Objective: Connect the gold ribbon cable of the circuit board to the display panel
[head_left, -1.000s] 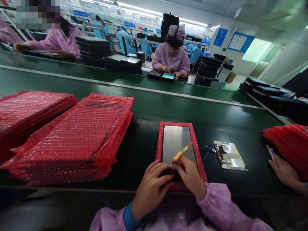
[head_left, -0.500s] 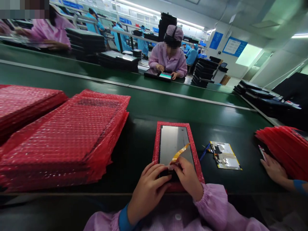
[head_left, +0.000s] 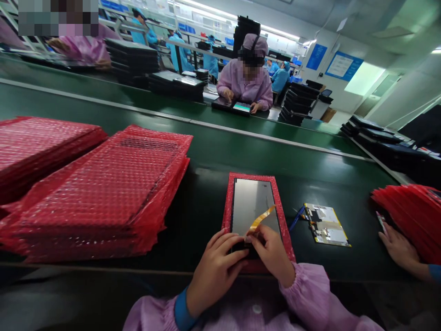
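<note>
In front of me a display panel with a silvery back lies on a red bubble-wrap sheet. An orange flex cable rises from near the panel's lower end. My right hand pinches the cable close to its base. My left hand reaches over the panel's lower left part, its thumb and fingers bent together beside the right fingertips; what they grip there is hidden. To the right lies a flat battery pack with yellow edges, a blue tool beside it.
Stacks of red bubble-wrap packs fill the left; another red pile stands at right. A co-worker's hand rests by that pile. Across the bench, a person handles black devices, with stacks of black trays nearby.
The view has shifted slightly, so the bench things appear a little further right. Both hands stay at the base of the flex cable, with hardly any change in their grip.
</note>
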{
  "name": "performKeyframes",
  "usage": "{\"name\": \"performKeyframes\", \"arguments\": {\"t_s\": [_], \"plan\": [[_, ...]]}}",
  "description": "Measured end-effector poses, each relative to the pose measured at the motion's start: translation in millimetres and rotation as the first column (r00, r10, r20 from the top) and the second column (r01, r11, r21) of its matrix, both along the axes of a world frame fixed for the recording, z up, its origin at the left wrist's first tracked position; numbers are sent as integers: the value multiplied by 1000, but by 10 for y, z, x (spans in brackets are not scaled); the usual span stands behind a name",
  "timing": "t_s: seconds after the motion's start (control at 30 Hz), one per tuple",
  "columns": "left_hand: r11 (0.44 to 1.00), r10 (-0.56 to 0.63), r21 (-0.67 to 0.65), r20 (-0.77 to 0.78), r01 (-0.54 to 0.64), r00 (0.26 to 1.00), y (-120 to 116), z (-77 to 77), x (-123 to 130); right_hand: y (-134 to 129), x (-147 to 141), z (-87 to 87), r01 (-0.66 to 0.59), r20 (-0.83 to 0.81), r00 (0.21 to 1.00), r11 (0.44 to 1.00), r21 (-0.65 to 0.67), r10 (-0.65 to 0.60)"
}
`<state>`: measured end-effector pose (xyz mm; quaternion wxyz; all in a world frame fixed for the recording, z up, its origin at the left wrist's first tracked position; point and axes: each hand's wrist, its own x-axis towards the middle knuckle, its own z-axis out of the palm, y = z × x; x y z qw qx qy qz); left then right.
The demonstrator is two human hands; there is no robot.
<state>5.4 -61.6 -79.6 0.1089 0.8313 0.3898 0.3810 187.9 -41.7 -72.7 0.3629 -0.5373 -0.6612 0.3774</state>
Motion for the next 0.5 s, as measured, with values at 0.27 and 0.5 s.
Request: {"name": "performKeyframes", "arguments": {"t_s": [0.27, 0.5], "plan": [[999, 31, 20, 26, -31, 999, -4, 25, 24, 17, 29, -38, 0, 18, 1000, 1000, -1, 0], [965, 66, 260, -163, -22, 984, 68, -63, -82, 12, -153, -171, 33, 111, 993, 994, 106, -45]]}}
